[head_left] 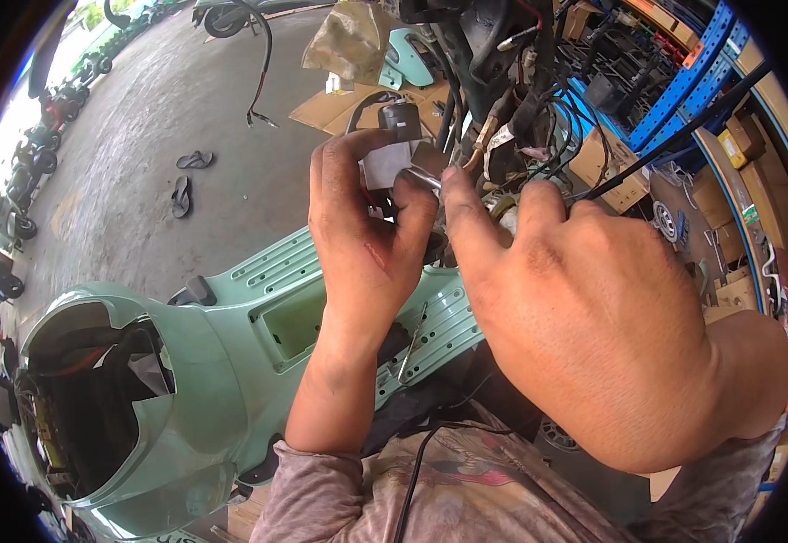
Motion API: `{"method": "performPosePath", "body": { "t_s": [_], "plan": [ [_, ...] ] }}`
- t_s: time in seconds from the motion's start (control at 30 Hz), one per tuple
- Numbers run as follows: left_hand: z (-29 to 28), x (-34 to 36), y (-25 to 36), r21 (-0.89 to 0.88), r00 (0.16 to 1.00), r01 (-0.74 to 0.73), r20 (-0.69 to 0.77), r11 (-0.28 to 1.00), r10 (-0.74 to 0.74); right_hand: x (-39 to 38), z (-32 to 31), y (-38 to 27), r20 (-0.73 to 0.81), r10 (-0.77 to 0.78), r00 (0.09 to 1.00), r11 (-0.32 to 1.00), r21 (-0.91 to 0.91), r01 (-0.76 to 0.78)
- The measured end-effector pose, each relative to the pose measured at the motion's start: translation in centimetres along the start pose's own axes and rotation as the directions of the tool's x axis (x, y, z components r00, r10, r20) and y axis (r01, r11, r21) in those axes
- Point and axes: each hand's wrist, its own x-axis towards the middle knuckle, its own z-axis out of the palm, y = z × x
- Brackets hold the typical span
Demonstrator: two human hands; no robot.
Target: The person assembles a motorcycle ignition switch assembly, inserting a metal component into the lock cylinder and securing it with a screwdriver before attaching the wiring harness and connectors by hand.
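Observation:
Close in front of me, my left hand (362, 208) is closed, its index finger curled and thumb pressed in, around a pale white block-like part (388, 168). A black cylindrical part (400, 119) sits just above that block. My right hand (584, 290) comes in from the right with its index fingertip against a short silver metal rod (424, 177), which meets my left thumb. Its thumb and the rod's far end are hidden. Behind the fingers hang a brown connector (487, 131) and a bundle of dark wires (575, 131). Below lies a mint-green scooter body (222, 348).
On the scooter's ribbed footboard rests a thin metal tool (414, 342). Black sandals (181, 195) lie on the concrete floor to the left. Flattened cardboard (322, 110) is beyond my hands. Blue shelving (683, 81) and boxes (607, 172) stand at right. A loose cable (263, 77) dangles ahead.

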Motion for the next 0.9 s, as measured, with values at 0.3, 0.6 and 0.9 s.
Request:
{"method": "performPosePath", "body": {
  "t_s": [0.3, 0.6, 0.9],
  "plan": [
    [0.0, -0.3, -0.2, -0.142, 0.998, 0.056, 0.046, 0.988, -0.05, -0.4, 0.6, 0.7, -0.09, 0.014, 0.996, 0.995, 0.099, -0.005],
    [0.0, -0.4, 0.9, -0.129, 0.978, 0.167, 0.15, 0.977, -0.147, -0.4, 2.1, 2.1, -0.226, -0.005, 0.974, 0.964, 0.258, 0.065],
    [-0.4, -1.0, 1.8, -0.292, 0.944, 0.318, 0.19, 0.902, -0.271, -0.3, 2.1, 2.4, -0.229, -0.113, 0.967, 0.987, 0.086, 0.136]
  ]
}}
